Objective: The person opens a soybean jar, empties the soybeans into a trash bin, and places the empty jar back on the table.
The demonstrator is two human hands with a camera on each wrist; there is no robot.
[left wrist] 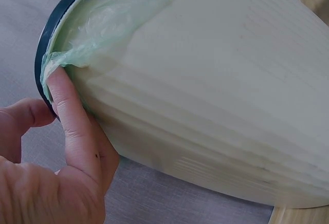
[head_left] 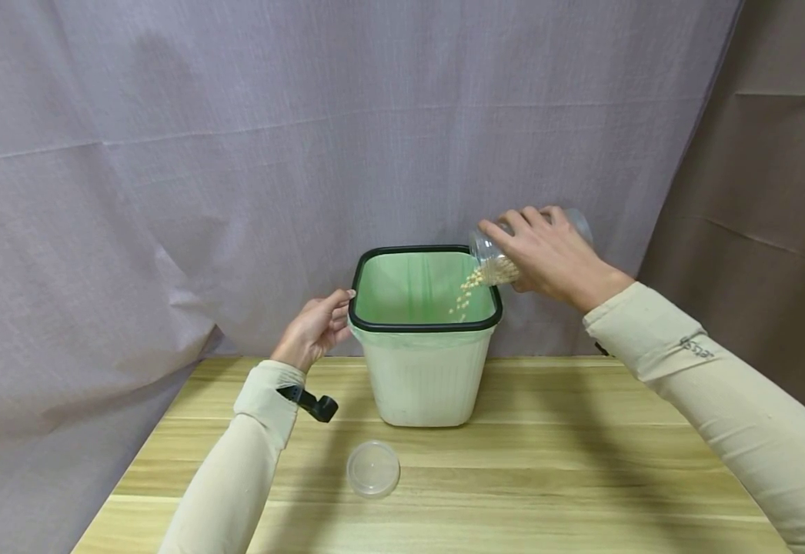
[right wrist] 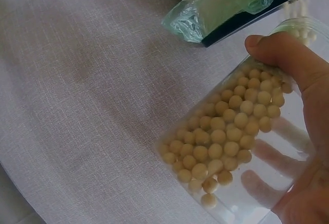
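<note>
Head view shows the right hand (head_left: 551, 258) grasping a clear jar (head_left: 489, 254) tilted mouth-down over the bin (head_left: 422, 369), beans (head_left: 463, 296) falling in. The left hand (head_left: 315, 327), fingers relaxed, touches the bin's left rim.

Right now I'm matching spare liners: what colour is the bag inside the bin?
Pale green bag, clearest in the head view.

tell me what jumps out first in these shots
The right hand tips a clear jar over a white bin at the table's middle, and pale beans stream into its green liner. The left hand touches the bin's dark rim. A clear lid lies on the wooden table in front.
</note>
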